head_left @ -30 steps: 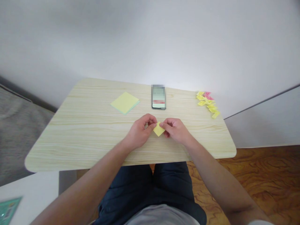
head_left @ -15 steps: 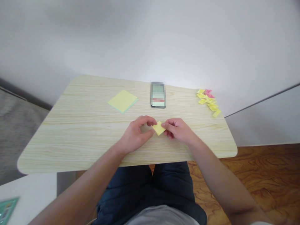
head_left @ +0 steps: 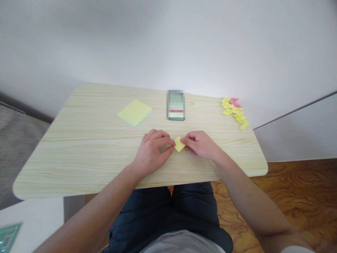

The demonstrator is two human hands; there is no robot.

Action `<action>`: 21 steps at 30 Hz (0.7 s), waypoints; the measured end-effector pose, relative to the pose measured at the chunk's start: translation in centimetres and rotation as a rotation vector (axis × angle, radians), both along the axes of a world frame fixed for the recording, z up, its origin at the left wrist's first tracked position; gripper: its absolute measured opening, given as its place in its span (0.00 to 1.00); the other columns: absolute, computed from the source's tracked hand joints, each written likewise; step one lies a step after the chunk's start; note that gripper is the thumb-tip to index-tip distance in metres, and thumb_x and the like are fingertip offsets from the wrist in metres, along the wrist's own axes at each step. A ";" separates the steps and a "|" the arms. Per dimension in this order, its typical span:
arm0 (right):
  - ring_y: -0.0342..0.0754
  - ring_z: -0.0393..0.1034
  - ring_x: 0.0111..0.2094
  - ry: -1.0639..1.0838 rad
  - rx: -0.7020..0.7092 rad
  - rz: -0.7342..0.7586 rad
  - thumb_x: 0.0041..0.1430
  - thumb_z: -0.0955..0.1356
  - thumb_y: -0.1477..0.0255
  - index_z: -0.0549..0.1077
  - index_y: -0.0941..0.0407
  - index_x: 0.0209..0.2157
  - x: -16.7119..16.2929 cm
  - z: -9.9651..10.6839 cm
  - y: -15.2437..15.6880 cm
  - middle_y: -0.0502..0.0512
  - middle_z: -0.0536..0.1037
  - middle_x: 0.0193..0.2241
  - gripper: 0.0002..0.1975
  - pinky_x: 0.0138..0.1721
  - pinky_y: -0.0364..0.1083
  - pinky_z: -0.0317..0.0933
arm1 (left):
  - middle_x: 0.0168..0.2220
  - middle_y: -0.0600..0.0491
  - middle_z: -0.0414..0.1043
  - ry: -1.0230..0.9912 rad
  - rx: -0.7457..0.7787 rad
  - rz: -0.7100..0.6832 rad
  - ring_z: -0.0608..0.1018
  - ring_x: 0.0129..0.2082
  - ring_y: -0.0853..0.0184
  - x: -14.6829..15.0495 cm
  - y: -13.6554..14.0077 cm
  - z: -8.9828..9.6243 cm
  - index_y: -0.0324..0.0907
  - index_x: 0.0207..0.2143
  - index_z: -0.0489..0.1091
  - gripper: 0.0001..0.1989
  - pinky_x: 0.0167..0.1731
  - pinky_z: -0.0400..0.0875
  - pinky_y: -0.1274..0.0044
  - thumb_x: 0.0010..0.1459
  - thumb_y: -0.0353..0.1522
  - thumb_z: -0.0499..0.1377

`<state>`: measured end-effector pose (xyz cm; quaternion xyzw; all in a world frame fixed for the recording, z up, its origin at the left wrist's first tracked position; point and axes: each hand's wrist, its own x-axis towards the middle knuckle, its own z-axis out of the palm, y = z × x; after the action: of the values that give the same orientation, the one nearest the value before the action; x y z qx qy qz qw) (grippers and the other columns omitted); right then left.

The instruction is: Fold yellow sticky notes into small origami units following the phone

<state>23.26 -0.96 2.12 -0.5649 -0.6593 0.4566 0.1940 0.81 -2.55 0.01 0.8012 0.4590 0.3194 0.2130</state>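
A small folded piece of yellow paper (head_left: 179, 144) is held between my two hands, just above or on the tabletop. My left hand (head_left: 154, 149) pinches its left corner between thumb and index finger, the other fingers curled behind. On the opposite side, my right hand (head_left: 198, 144) grips the right corner, thumb on top and fingers underneath. The finer folds of the paper are too small to make out.
A stack of square paper (head_left: 135, 113), yellow on top and green below, lies left of a phone (head_left: 176, 105). Several folded yellow paper pieces (head_left: 231, 111) and a pink folded piece (head_left: 235, 102) sit at the right edge of the wooden table (head_left: 79, 140).
My left thumb and index finger have closed together on the paper's left corner. My right hand keeps its grip. The view has shifted slightly.
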 end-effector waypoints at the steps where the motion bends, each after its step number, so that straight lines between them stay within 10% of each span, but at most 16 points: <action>1: 0.42 0.63 0.19 -0.080 0.095 0.007 0.64 0.69 0.59 0.75 0.54 0.25 0.0 0.0 -0.1 0.50 0.74 0.18 0.17 0.23 0.44 0.52 | 0.43 0.51 0.79 0.036 0.011 -0.004 0.74 0.46 0.58 0.0 0.0 -0.1 0.49 0.36 0.80 0.07 0.49 0.64 0.64 0.59 0.29 0.62; 6: 0.46 0.67 0.26 -0.375 0.342 0.031 0.61 0.72 0.59 0.75 0.53 0.28 -0.4 -0.3 -0.8 0.53 0.79 0.26 0.14 0.28 0.46 0.50 | 0.42 0.53 0.80 0.090 0.023 -0.055 0.73 0.46 0.58 0.1 0.0 -0.5 0.49 0.35 0.80 0.07 0.48 0.63 0.64 0.61 0.31 0.61; 21: 0.47 0.71 0.35 -0.302 0.406 0.090 0.64 0.70 0.69 0.81 0.50 0.36 -0.9 -0.6 -1.1 0.51 0.79 0.34 0.06 0.35 0.47 0.57 | 0.42 0.53 0.79 0.115 0.001 -0.037 0.73 0.46 0.58 0.4 0.2 -0.5 0.48 0.34 0.80 0.06 0.47 0.63 0.65 0.60 0.31 0.62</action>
<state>22.33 -2.04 1.54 -0.5462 -0.7835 0.2334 0.1825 1.23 -2.37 -0.49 0.8267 0.4556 0.2690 0.1917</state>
